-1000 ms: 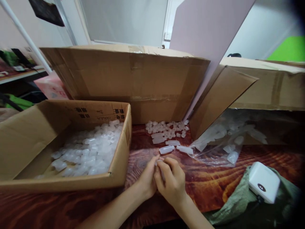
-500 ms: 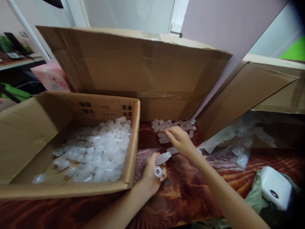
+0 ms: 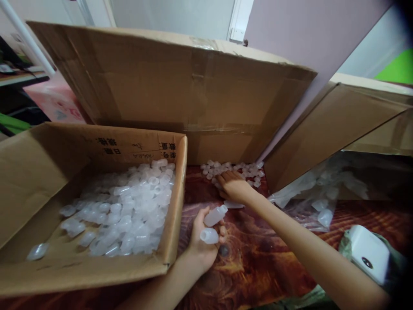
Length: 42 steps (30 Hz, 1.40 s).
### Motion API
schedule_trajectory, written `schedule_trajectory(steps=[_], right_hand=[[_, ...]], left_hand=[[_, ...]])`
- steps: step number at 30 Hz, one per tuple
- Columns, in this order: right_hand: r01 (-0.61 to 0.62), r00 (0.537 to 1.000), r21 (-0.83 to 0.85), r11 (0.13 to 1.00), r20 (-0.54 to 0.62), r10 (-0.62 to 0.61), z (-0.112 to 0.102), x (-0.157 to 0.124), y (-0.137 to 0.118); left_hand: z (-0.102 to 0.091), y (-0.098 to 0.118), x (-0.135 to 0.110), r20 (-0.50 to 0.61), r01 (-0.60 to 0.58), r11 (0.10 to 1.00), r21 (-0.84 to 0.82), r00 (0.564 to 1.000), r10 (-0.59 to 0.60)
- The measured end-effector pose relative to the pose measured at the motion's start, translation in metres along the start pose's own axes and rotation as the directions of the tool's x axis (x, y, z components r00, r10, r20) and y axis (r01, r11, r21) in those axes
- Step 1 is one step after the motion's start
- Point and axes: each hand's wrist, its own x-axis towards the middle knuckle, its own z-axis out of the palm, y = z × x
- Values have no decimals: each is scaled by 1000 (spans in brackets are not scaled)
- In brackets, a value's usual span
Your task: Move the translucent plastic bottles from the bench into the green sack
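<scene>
My left hand (image 3: 200,241) is closed around two small translucent plastic bottles (image 3: 214,216), just right of an open cardboard box (image 3: 176,206). That box holds several more small bottles (image 3: 129,206). My right hand (image 3: 234,186) reaches forward, palm down, over loose bottles (image 3: 232,204) and a pile of small white caps (image 3: 238,168) on the wooden table (image 3: 258,258). Its fingers curl down onto the loose pieces; what they hold is hidden.
A large cardboard box (image 3: 193,94) stands behind the table. Another box (image 3: 322,125) at right has a clear plastic bag (image 3: 312,193) of bottles spilling out. A white device (image 3: 369,254) lies on green cloth at lower right.
My hands parted from the middle: the left now holds two bottles beside the box, and the right reached forward to the loose pieces by the cap pile.
</scene>
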Motion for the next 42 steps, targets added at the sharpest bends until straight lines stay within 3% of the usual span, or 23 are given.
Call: schedule_trajectory(steps=[3, 6, 9, 11, 12, 13, 15, 16, 17, 22, 25, 28, 33, 39, 42], right_hand=[[-38, 998, 69, 997, -40, 40, 1, 3, 4], [-133, 974, 190, 973, -157, 164, -5, -6, 5], [-240, 887, 332, 912, -306, 345, -17, -35, -7], [-257, 831, 460, 850, -343, 437, -24, -64, -24], [-244, 815, 540, 805, -335, 472, -26, -80, -35], [-198, 809, 711, 675, -270, 522, -28, -94, -47], [-142, 846, 888, 436, -120, 520, -27, -118, -70], [-129, 868, 922, 364, -72, 491, -26, -126, -80], [-123, 881, 929, 349, -59, 470, -25, -131, -88], [-180, 845, 805, 566, -168, 507, -12, -129, -108], [-302, 861, 699, 648, -92, 501, -8, -120, -113], [-377, 862, 650, 660, -15, 507, -8, -112, -116], [-282, 851, 689, 667, -141, 505, -7, -111, -113], [-425, 789, 493, 760, -210, 577, -4, -102, -127], [-468, 731, 425, 775, -308, 609, -2, -92, -136]], left_hand=[[2, 1, -2, 21, 2, 1000, 8, 1000, -3], [3, 2, -2, 13, 8, 1000, 18, 1000, -8], [4, 2, -3, -7, 5, 1000, 23, 1000, -5], [4, 1, -3, -34, -13, 999, 32, 999, 14], [4, 1, -2, -42, -28, 999, 38, 999, 29], [4, 0, -2, -41, -41, 998, 43, 998, 43], [3, -1, -1, -26, -67, 997, 50, 997, 68], [2, -1, -1, -16, -78, 995, 57, 997, 79], [2, -2, -1, -6, -90, 994, 68, 996, 91], [4, -4, -1, 32, -119, 989, 88, 993, 116], [4, -7, -1, 20, -88, 994, 66, 996, 87], [2, -8, 1, 26, -103, 992, 67, 994, 102], [4, -7, 2, 58, -146, 986, 82, 988, 142], [5, -7, 6, 51, -84, 995, 55, 995, 82], [4, -5, 6, 52, -81, 996, 41, 996, 78]])
